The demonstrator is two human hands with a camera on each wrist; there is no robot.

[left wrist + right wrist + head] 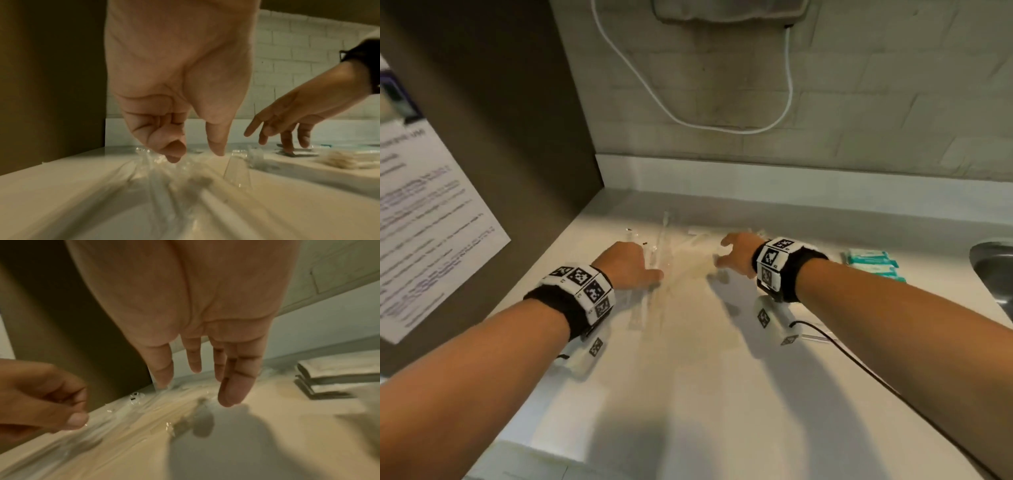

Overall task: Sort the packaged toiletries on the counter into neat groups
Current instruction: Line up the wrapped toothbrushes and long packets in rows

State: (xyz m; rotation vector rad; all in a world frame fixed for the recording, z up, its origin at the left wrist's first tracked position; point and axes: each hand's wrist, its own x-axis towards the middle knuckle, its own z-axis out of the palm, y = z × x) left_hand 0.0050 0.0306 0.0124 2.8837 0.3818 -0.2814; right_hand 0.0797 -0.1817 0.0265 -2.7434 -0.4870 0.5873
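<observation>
A loose heap of long clear-wrapped packets (pixel 664 246) lies on the white counter (pixel 705 394) near the back left corner. My left hand (pixel 650 270) is at the heap's left side. In the left wrist view its fingers (pixel 170 146) are curled in and the thumb points down onto the wrappers (pixel 185 186). I see nothing inside the curl. My right hand (pixel 722 253) is spread at the heap's right side. Its straight fingers (pixel 236 382) hover just above the counter, casting a shadow. Both wrist views are blurred.
A stack of teal packets (pixel 873 262) sits to the right of my right hand, with a steel sink (pixel 993 267) beyond it. A brown side wall (pixel 500 137) with a paper notice (pixel 421 222) closes the left. A black cable (pixel 842 349) trails over the counter.
</observation>
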